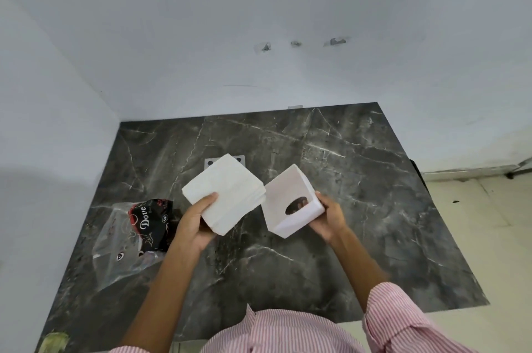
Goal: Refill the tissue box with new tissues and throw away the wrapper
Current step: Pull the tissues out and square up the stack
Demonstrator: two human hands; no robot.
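My left hand (pixel 192 221) grips a thick white stack of tissues (pixel 227 194) from below, thumb on top, held above the dark marble table (pixel 359 179). My right hand (pixel 328 215) holds the white tissue box (pixel 283 197) by its right side, its open underside turned toward me, with fingers showing through the oval slot. The stack's right edge touches the box's left rim. The empty clear and black "Dove" wrapper (pixel 135 233) lies flat on the table to the left of my left hand.
A small grey metal plate (pixel 209 163) lies on the table behind the tissue stack. White walls close the table on the left and back. Beige floor (pixel 475 223) lies past the table's right edge.
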